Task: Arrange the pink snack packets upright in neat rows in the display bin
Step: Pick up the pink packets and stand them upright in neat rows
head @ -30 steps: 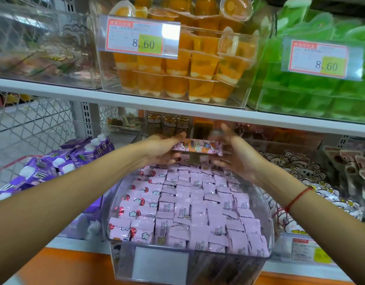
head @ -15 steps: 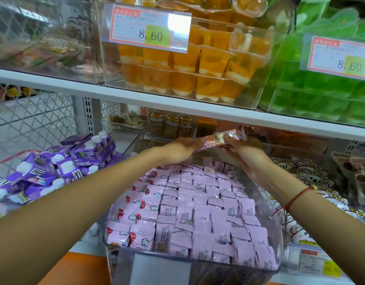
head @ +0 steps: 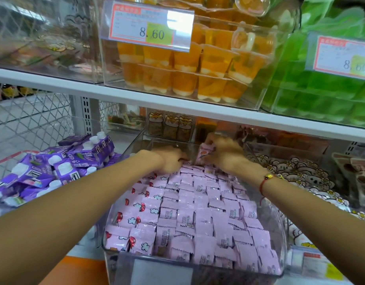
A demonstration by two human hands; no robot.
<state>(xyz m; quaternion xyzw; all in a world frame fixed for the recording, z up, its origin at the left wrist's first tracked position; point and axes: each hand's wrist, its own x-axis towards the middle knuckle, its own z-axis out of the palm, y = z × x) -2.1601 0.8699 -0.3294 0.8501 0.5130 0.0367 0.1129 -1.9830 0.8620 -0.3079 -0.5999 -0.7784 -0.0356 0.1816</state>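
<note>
Packet (head: 204, 154) crinkly, in R hand (head: 224, 155)

You've got bright, even store light from above, shadows soft. Glare patch on price tag (head: 150, 25) & clear bin fronts. Both hands motion-blurred; left hand (head: 169, 161), right hand (head: 222, 154). Pink packets (head: 198, 214) sharp at centre. Wide-angle bends shelf edge (head: 177, 103); corners soft.

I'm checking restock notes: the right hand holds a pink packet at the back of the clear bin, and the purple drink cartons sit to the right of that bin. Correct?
One detail is wrong. In the head view the purple drink cartons lie to the left of the clear bin, not the right. The right hand does hold a pink packet at the back of the bin.
</note>
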